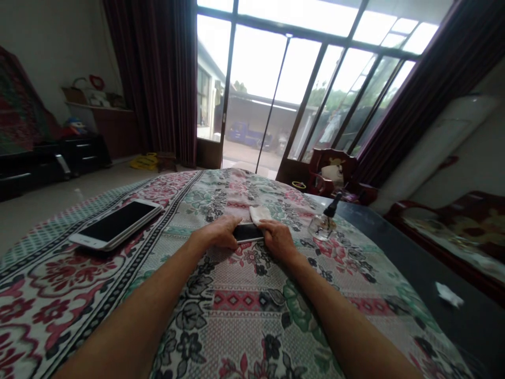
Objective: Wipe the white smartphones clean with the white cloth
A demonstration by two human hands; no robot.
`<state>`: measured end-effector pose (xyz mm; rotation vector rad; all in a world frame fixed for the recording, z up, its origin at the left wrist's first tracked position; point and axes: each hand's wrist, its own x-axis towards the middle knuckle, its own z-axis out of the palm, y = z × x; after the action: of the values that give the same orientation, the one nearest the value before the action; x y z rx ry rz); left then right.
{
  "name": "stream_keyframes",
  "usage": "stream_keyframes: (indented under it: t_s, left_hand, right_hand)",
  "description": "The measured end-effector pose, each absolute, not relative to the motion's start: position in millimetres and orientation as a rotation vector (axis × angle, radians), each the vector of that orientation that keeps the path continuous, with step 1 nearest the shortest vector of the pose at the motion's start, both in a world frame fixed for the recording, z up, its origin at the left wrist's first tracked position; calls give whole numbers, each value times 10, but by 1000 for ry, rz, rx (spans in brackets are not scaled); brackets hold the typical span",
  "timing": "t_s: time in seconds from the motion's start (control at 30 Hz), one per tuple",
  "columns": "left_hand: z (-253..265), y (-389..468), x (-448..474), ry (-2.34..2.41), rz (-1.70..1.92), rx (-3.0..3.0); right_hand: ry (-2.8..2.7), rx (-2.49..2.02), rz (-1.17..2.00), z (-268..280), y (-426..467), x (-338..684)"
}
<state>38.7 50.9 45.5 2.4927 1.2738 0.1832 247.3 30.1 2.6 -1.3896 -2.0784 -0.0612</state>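
A smartphone (248, 232) with a dark screen and pale edge lies across the middle of the patterned tablecloth. My left hand (223, 231) grips its left end, thumb along the near side. At the opposite end my right hand (278, 238) is closed on the phone with bent fingers. A folded white cloth (259, 213) lies against the right fingertips, just beyond the phone; whether they also pinch it I cannot tell. To the right stands a small clear bottle (321, 227) with a black top. On the left rests a larger white smartphone (118, 223), screen dark.
The flowered tablecloth (244, 326) covers most of the table. Along the right, a bare dark tabletop (410, 263) carries a crumpled white tissue (448, 295). Carved wooden chairs (335, 171) stand behind it. Glass doors (268, 105) and dark curtains (158, 79) fill the background.
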Motion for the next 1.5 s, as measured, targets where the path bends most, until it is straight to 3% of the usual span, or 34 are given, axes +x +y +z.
stream_keyframes:
  t_s: [0.3, 0.67, 0.97, 1.23, 1.5]
  left_hand:
    - [398, 540, 307, 1309, 300, 2411]
    - [455, 543, 261, 1269, 299, 2397]
    - [238, 503, 518, 1155, 568, 2543]
    - [375, 574, 308, 1121, 354, 2512]
    - [329, 530, 412, 1062, 525, 2486]
  right_hand:
    - [-2227, -1135, 45, 41, 156, 2042]
    - [-1938, -1350, 36, -110, 446, 2277]
    - [-1963, -1335, 24, -65, 370, 2229]
    - [-1950, -1358, 43, -74, 368, 2273]
    - [-1903, -1350, 164, -31, 312, 2187]
